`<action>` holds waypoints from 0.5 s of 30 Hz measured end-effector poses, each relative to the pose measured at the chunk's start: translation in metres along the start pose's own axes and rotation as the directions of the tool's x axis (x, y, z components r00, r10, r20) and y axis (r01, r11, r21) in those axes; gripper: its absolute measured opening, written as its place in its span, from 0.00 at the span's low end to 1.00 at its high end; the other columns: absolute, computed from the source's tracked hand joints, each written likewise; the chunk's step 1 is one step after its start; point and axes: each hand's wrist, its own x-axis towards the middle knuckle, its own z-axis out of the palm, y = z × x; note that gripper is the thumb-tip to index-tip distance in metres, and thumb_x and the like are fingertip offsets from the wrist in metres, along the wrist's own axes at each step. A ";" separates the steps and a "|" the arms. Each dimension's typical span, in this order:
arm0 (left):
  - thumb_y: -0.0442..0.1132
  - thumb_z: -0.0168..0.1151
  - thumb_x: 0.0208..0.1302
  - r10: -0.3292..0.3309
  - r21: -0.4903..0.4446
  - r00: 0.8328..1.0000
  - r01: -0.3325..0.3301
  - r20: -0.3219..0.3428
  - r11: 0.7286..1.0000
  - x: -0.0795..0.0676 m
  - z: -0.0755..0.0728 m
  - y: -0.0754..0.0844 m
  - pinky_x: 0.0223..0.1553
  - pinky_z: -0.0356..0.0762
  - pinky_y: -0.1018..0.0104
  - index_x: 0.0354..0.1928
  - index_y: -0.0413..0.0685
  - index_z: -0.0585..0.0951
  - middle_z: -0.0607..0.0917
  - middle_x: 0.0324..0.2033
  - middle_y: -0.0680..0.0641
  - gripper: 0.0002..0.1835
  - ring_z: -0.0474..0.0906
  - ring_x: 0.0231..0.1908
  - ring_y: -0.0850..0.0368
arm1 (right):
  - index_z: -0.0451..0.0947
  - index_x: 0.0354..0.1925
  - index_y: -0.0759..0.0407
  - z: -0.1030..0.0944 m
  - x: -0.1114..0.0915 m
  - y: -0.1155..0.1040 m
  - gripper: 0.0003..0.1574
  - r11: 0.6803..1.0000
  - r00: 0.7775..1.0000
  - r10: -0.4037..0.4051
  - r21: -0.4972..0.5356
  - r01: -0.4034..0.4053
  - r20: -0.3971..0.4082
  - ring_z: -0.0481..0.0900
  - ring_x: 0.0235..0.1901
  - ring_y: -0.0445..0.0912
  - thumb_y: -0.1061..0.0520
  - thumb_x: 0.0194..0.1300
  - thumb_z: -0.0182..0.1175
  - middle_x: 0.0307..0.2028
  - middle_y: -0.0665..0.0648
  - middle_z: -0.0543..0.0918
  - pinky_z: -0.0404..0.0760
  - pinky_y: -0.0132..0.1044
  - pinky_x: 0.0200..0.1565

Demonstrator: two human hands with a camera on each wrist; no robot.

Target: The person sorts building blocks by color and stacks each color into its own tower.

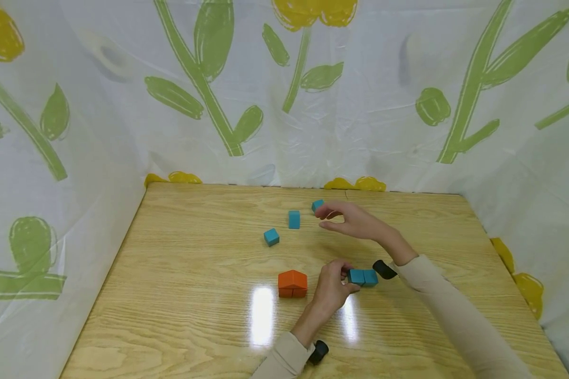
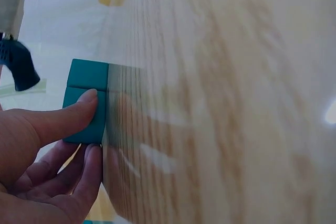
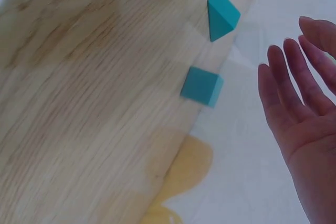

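Note:
My left hand [image 1: 332,284] pinches the nearer of two blue blocks [image 1: 356,277] standing side by side on the table. In the left wrist view its thumb lies on this block [image 2: 86,121], with the fingers at its lower end. The other blue block [image 1: 371,277] touches it on the right. Above the table, my right hand [image 1: 353,218] holds nothing, its fingers apart and reaching towards a blue cube [image 1: 317,205] at the back. The right wrist view shows that cube [image 3: 200,86] and a blue triangular prism [image 3: 223,17], both apart from the fingers.
An orange house-shaped stack [image 1: 292,284] stands left of my left hand. Two more blue pieces, an upright one [image 1: 294,219] and a cube [image 1: 271,237], lie towards the back. A flower-patterned white cloth [image 1: 360,131] encloses the wooden table [image 1: 180,273] behind and at both sides.

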 end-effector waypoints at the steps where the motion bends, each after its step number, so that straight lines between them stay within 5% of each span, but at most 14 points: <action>1: 0.27 0.80 0.52 -0.004 -0.003 1.000 0.004 0.000 1.000 0.000 0.000 0.000 0.39 0.78 0.72 0.43 0.35 0.84 0.85 0.37 0.44 0.17 0.79 0.35 0.55 | 0.80 0.58 0.62 0.001 0.004 -0.001 0.18 1.000 1.000 -0.008 -0.002 0.008 0.003 0.82 0.53 0.53 0.60 0.73 0.65 0.54 0.61 0.84 0.80 0.51 0.58; 15: 0.25 0.79 0.51 0.029 -0.018 0.999 -0.029 -0.018 0.999 0.000 0.001 -0.002 0.39 0.77 0.73 0.41 0.35 0.84 0.85 0.35 0.44 0.16 0.80 0.35 0.55 | 0.76 0.60 0.69 0.019 0.052 -0.009 0.20 0.998 0.990 -0.053 0.038 0.049 0.133 0.80 0.56 0.59 0.62 0.74 0.62 0.55 0.68 0.82 0.80 0.50 0.59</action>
